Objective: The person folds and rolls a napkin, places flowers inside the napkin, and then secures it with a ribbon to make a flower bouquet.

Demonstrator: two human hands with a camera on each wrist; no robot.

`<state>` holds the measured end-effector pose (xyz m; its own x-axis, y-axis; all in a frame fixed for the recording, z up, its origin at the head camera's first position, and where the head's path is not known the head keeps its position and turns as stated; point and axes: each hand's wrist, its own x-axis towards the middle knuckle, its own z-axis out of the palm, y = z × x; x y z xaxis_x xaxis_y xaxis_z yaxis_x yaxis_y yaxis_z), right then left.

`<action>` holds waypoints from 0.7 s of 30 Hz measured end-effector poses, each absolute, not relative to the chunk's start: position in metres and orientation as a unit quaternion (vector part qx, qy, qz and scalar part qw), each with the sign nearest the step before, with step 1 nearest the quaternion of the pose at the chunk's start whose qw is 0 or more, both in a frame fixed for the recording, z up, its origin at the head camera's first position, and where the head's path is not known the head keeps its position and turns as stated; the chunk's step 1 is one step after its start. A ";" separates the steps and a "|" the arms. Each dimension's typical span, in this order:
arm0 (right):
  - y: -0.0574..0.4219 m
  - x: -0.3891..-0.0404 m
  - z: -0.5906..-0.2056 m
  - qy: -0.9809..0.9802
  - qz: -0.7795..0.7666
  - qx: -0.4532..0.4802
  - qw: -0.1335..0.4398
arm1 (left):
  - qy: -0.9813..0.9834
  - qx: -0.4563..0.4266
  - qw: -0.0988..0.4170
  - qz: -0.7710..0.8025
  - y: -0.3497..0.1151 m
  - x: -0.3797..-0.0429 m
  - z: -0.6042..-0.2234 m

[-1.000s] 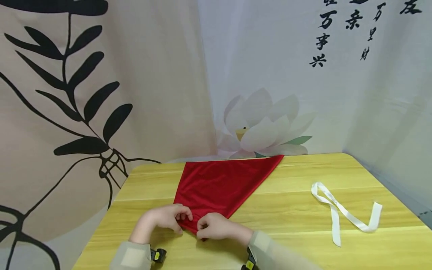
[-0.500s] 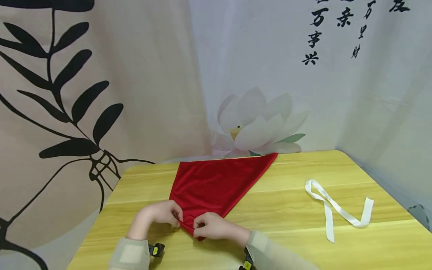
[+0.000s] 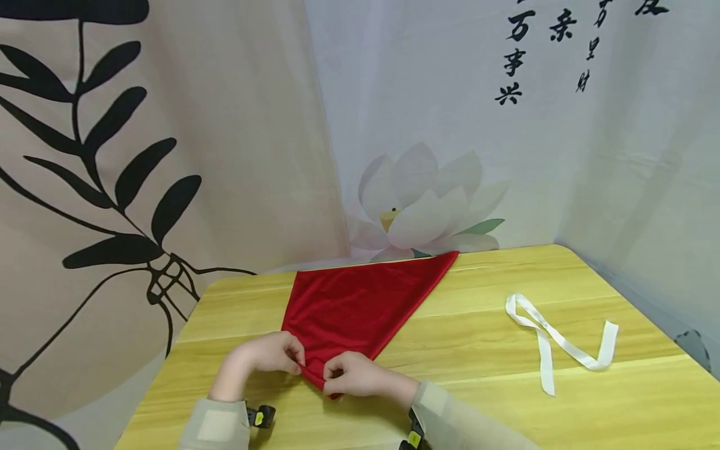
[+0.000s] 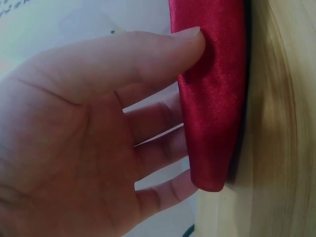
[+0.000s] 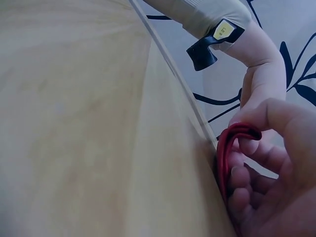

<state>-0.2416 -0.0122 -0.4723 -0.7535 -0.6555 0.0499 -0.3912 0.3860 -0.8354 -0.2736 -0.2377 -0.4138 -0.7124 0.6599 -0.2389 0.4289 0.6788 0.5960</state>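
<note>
Red cloth [image 3: 360, 306] lies left of white ribbon [image 3: 569, 348] (head view only).

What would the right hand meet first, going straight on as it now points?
Past the cloth the right hand pinches, probably the left hand, close ahead; exact depth is unclear.

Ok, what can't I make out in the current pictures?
- Left hand, all fingertips except the thumb's: left wrist view, hidden behind the red cloth.
- Yellow label, its print: right wrist view, too small and blurred.
- Rightmost black character: head view, cut by the top edge.
- Left sleeve, upper part: head view, cut by the bottom edge.
</note>
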 end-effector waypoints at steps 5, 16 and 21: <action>-0.011 -0.242 -0.472 0.807 -0.483 -0.307 0.146 | 0.887 0.315 0.213 0.263 -0.236 -0.273 -0.413; -0.007 -0.244 -0.466 0.805 -0.496 -0.290 0.144 | 0.885 0.319 0.187 0.283 -0.233 -0.273 -0.409; -0.003 -0.247 -0.462 0.812 -0.493 -0.283 0.136 | 0.886 0.327 0.175 0.278 -0.233 -0.274 -0.411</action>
